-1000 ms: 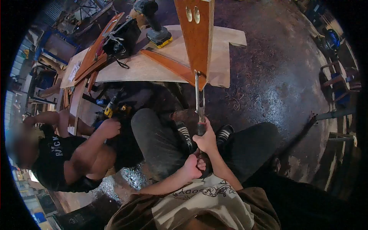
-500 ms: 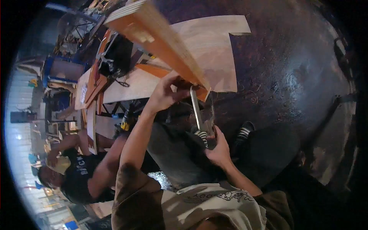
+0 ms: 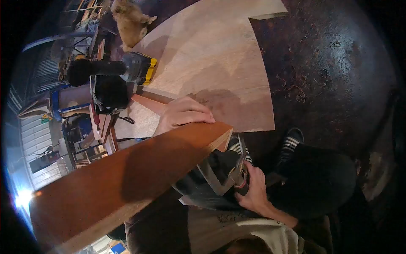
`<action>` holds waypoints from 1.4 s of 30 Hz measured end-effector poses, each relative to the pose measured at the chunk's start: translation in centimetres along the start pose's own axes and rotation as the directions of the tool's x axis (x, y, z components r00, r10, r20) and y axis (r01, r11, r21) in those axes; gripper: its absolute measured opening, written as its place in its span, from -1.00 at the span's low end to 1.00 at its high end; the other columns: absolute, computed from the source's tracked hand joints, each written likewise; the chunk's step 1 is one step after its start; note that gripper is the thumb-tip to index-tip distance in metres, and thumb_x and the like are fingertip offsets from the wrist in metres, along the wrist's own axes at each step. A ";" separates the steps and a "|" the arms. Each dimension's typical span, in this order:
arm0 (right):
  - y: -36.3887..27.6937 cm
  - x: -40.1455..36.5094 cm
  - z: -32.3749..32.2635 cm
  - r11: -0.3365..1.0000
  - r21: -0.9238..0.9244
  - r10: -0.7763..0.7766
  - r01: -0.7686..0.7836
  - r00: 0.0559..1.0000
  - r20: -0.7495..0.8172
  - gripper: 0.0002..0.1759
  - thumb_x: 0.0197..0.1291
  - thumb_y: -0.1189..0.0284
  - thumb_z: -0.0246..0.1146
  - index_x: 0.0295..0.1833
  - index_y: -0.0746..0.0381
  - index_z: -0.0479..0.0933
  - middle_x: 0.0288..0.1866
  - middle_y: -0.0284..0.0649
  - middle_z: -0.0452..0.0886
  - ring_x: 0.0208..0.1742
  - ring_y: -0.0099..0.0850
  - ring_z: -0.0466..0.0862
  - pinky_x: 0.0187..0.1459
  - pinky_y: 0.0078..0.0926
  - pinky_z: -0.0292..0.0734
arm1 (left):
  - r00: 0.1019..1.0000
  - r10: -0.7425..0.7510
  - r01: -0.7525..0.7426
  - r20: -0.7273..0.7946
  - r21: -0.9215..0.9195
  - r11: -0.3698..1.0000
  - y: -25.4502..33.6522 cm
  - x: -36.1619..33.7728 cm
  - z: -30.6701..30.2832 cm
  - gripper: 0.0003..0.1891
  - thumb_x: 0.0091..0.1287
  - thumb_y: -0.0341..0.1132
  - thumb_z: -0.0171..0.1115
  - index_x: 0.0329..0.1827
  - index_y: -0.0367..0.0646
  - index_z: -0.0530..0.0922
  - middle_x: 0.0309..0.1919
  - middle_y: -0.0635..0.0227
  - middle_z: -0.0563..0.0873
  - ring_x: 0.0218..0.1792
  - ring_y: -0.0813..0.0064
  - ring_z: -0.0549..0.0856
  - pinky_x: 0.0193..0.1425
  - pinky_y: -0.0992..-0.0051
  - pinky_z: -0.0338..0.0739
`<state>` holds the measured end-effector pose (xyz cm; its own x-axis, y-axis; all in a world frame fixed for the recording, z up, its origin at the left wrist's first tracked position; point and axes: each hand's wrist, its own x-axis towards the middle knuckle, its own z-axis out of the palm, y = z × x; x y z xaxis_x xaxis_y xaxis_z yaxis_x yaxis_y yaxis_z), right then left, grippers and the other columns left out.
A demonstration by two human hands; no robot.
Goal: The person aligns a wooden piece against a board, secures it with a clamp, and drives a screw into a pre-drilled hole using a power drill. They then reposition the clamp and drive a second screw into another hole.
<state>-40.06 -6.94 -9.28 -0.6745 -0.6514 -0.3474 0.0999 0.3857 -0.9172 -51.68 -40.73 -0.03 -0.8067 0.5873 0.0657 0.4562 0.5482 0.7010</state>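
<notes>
A long orange-brown wooden board [image 3: 127, 169] slants across my lap, its pale layered edge facing me. My left hand [image 3: 186, 113] is closed over the board's far edge near its narrow end, with part of the fingers hidden behind the wood. Just below that end is a U-shaped metal clamp [image 3: 212, 180]. My right hand [image 3: 256, 192] wraps round the clamp's dark handle, which has a reddish band. The clamp's upper arm reaches close to the board's tip.
Beyond the board lies a large pale plywood sheet [image 3: 211, 63] on the dark floor. A black-and-yellow power tool [image 3: 137, 70] rests at its left side, near a black bag-like object [image 3: 111, 93]. A tan furry animal [image 3: 130, 23] lies at the top. My striped sandal [image 3: 291, 142] shows right.
The board has swung from pointing up and away to lying down-left across my lap. My left hand now grips its far edge, and the clamp has turned with my right hand. The view has shifted.
</notes>
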 end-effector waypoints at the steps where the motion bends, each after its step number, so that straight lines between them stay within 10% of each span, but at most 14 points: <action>1: 0.0 0.1 -0.1 1.000 0.000 -0.015 0.015 1.000 -0.003 0.16 -0.23 0.45 0.58 0.58 0.24 0.19 0.14 0.03 0.45 0.23 0.04 0.45 0.36 0.00 0.26 | 0.995 -0.073 0.072 -0.066 -0.016 0.997 0.6 0.4 0.2 -0.72 0.37 -0.22 0.37 0.04 -0.15 0.77 -0.02 0.25 0.81 -0.02 0.26 0.77 0.06 0.31 0.61; 24: -0.1 0.9 0.1 1.000 0.002 0.000 0.000 1.000 0.019 0.15 -0.24 0.48 0.57 0.57 0.24 0.19 0.15 0.04 0.42 0.25 0.06 0.42 0.37 0.00 0.26 | 0.987 -0.136 0.135 -0.087 -0.021 0.991 0.7 0.8 -0.4 -0.73 0.22 -0.18 0.43 -0.11 -0.12 0.82 -0.13 0.36 0.87 -0.12 0.30 0.79 -0.02 0.37 0.65; 42: -0.2 0.8 0.7 0.997 0.059 0.056 -0.056 0.998 0.004 0.02 -0.20 0.47 0.58 0.46 0.29 0.28 0.11 0.10 0.45 0.19 0.13 0.45 0.25 0.00 0.41 | 0.994 -0.049 0.051 0.101 -0.017 0.999 -0.6 0.0 -1.2 -0.63 0.43 -0.21 0.36 0.17 -0.27 0.70 0.12 0.15 0.79 0.10 0.21 0.77 0.15 0.29 0.60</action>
<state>-40.11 -7.94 -9.50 -0.6651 -0.6315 -0.3986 0.1802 0.3822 -0.9063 -52.42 -41.73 0.43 -0.7860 0.6168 -0.0406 0.4083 0.5673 0.7152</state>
